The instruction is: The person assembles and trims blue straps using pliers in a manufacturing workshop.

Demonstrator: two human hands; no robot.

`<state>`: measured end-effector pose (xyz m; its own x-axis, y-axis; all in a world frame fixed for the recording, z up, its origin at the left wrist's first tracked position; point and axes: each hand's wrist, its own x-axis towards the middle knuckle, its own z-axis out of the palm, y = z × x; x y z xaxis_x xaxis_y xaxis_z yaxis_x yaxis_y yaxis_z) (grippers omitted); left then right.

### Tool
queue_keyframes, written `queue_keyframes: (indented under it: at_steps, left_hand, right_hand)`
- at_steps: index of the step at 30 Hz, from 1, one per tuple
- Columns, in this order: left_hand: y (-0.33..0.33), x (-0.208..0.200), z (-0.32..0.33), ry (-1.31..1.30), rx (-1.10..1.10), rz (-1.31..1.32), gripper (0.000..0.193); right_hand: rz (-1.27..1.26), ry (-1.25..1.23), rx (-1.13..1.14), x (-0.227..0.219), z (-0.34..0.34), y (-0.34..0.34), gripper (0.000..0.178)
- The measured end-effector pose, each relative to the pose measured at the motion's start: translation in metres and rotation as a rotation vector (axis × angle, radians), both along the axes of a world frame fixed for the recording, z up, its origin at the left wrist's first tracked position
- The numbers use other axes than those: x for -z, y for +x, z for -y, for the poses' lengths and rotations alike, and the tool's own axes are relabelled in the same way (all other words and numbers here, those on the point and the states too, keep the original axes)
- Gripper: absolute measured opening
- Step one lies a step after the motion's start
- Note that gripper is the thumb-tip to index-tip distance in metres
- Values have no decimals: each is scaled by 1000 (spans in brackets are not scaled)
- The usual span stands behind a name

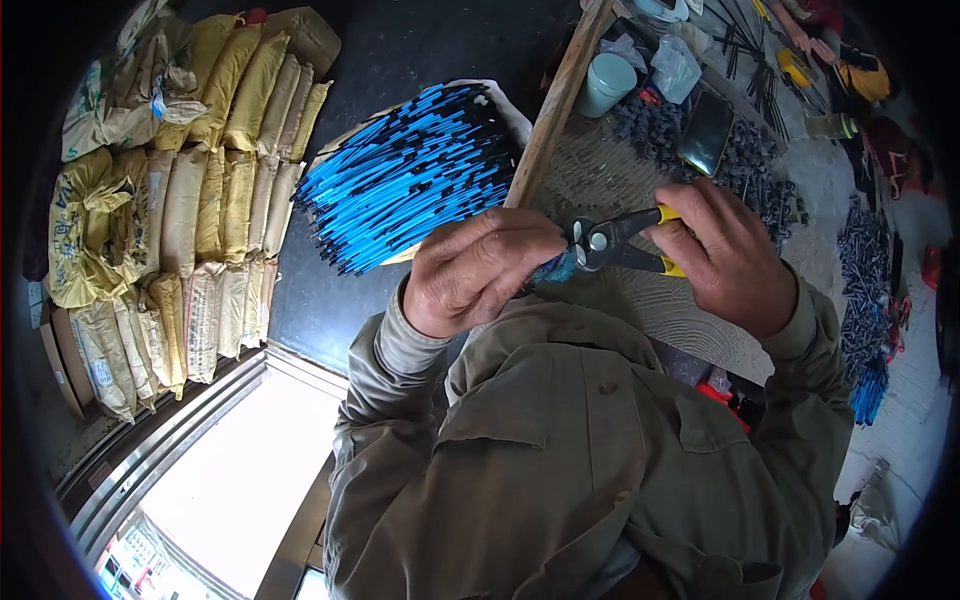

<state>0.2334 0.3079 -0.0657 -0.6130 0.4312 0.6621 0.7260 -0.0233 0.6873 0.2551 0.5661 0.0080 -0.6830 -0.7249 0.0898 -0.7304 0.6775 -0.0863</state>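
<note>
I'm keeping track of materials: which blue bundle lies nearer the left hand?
The large bundle of thin blue rods, just beyond the left hand. The smaller blue bundle lies far to the right, past the right sleeve.

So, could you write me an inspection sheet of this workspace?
Surface: scratched pale tabletop; dark surface at left.
Job's things: yellow-handled pliers; piled blue-and-black strands.
Clutter: phone, lidded jar and transparent bag beside small dark pieces.
Grips: left grip pinched by the pliers' head, contents unclear; right grip holds the pliers.
Cables: none certain; strands might be wires.
Surroundings: stacked sacks at left, bright opening at lower left.
</note>
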Motion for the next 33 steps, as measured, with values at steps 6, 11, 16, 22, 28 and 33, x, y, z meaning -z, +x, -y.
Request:
queue_keyframes:
  at_steps: [6, 11, 16, 22, 28, 33]
  left_hand:
    - [-9, -1, -1, 55, 108, 100, 20]
    - [-10, -13, 0, -56, 82, 126, 20]
    - [-17, -15, -1, -148, 108, 107, 18]
    - [-10, 9, -6, -144, 185, 223, 18]
    - [8, -19, -18, 183, -259, 367, 22]
    - [15, -33, -29, -39, -242, 308, 26]
  right_hand:
    - [70, -131, 8, 13, 1, 0, 16]
    - [7, -134, 31, 18, -1, 1, 18]
    - [65, -168, 42, 23, -3, 6, 22]
    - [162, -558, 298, 17, -11, 8, 27]
    - [-156, -267, 239, 20, -9, 23, 19]
    - [-314, -52, 139, 15, -7, 24, 15]
